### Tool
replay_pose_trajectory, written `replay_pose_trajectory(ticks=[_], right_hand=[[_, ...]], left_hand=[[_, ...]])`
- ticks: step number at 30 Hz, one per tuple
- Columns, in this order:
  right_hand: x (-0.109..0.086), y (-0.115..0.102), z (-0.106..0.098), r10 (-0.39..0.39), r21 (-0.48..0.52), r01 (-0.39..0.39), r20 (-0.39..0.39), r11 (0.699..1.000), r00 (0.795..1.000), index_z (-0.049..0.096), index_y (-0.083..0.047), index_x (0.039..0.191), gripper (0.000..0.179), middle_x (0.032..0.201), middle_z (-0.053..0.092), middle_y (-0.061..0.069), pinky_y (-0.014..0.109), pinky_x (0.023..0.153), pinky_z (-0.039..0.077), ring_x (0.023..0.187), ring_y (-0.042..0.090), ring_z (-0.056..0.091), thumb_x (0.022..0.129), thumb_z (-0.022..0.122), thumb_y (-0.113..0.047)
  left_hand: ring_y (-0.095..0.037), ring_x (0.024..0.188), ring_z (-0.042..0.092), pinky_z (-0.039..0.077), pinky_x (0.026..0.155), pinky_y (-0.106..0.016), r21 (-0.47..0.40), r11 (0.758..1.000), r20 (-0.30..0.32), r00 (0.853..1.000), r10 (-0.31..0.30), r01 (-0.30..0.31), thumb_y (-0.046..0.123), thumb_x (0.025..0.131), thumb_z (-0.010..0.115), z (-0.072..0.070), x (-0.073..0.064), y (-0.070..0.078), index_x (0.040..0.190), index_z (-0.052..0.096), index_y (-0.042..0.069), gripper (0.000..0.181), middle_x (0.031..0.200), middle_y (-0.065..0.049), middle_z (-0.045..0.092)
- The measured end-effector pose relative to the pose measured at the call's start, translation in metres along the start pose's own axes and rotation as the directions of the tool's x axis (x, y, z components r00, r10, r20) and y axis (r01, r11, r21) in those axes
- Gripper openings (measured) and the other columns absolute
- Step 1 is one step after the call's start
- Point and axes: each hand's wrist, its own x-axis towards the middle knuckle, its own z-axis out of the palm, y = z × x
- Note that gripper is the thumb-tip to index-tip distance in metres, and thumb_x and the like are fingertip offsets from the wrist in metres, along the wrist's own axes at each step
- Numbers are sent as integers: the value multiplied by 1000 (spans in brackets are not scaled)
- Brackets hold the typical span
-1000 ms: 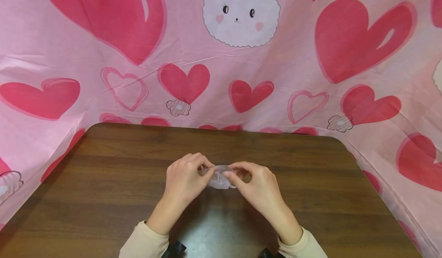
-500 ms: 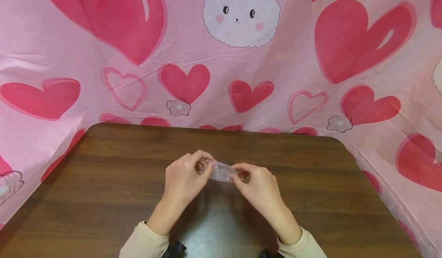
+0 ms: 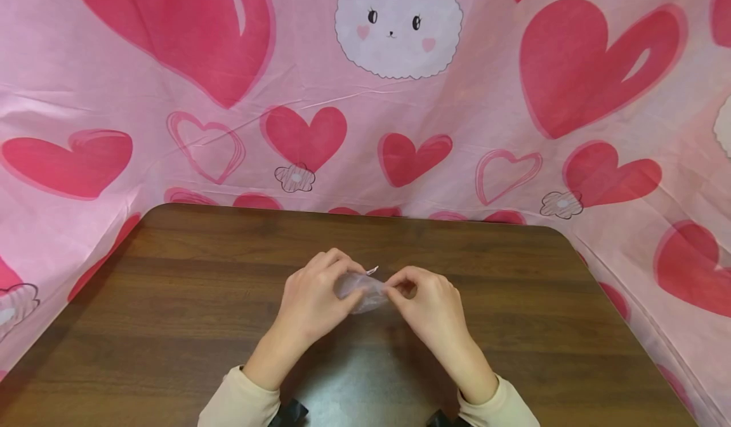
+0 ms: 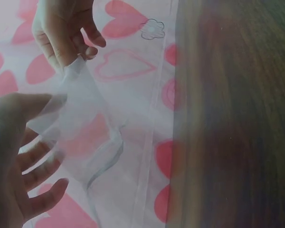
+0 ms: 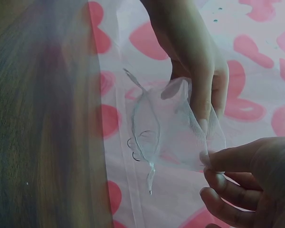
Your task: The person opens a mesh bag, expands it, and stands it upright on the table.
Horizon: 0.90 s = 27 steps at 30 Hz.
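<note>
A small sheer white drawstring pouch (image 3: 371, 295) is held up between my two hands over the table. Its mouth, with a thin silvery cord (image 5: 146, 116) and loose cord ends, shows in the right wrist view. My left hand (image 3: 315, 297) grips the pouch at its left, thumb in front and index finger over the top; the mesh overlaps some of its fingertips in the left wrist view. With thumb and index finger, my right hand (image 3: 428, 303) pinches a lower corner of the mesh. Nothing shows inside the pouch.
Underneath is a dark wooden table (image 3: 200, 313) with rounded far corners. Pink cloth (image 3: 365, 110) printed with hearts hangs behind it and along both sides. Dark straps (image 3: 288, 413) sit by the sleeve cuffs.
The pouch has turned between my hands, and its cord end now sticks up near the left fingertips. My left hand has shifted slightly right; my right hand stays nearly in place, still pinching.
</note>
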Motion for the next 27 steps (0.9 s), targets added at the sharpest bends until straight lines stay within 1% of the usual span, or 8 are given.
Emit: replay_pose_trajectory(ticks=[3,6,11,16,18,21,24,27], right_hand=[[0,0,0,-9,7,9,10,1000,1000,72,-26,74,18,65,58,-18,28,52,42,54,0,49,75,84,-12],[0,0,1,-23,15,23,4,1000,1000,70,-26,74,20,64,55,-18,27,52,41,55,0,50,75,84,-12],[0,-1,1,-34,39,34,2,999,999,73,-22,82,16,67,58,-17,26,53,42,61,3,56,76,87,-19],[-2,-5,2,9,66,-14,75,998,997,76,-17,93,21,69,61,-18,27,58,45,64,0,59,78,86,-27],[-2,-6,2,17,63,-24,105,998,994,76,-17,94,21,69,63,-19,29,60,46,64,-1,59,79,85,-27],[-2,-7,2,16,55,-23,122,998,992,76,-19,93,15,69,63,-18,29,59,46,62,-2,58,80,83,-19],[-1,-5,2,8,47,-12,98,999,995,77,-21,91,16,70,65,-16,28,56,44,59,-1,56,80,81,-11],[1,-2,0,-3,37,1,44,999,999,78,-21,92,19,72,67,-14,28,54,43,59,2,56,79,82,-7]], left_hand=[[-3,73,54,43,54,-25,4,999,28,999,33,-33,35,74,87,2,0,0,93,75,30,23,82,18,61],[0,67,49,40,52,-23,18,999,36,998,41,-42,36,77,85,3,-1,1,89,77,31,15,75,21,60],[-1,61,48,38,50,-23,32,999,18,1000,-6,5,31,79,84,4,0,1,83,78,30,7,68,18,59],[-3,57,48,37,49,-25,14,998,-18,998,-54,54,28,78,85,2,0,3,83,79,28,8,63,13,54],[-3,57,47,37,49,-25,8,998,-32,998,-57,57,27,78,85,1,1,3,82,78,28,8,63,13,54],[-3,58,47,37,49,-26,-4,998,-53,997,-60,60,25,78,86,1,1,1,83,77,27,10,64,13,56],[-3,58,49,39,50,-27,-26,997,-62,995,-75,73,21,77,86,0,2,0,85,77,26,13,69,13,62],[-4,59,52,41,52,-30,-36,995,-40,994,-99,98,17,78,85,-1,3,0,87,76,27,16,74,13,67]])
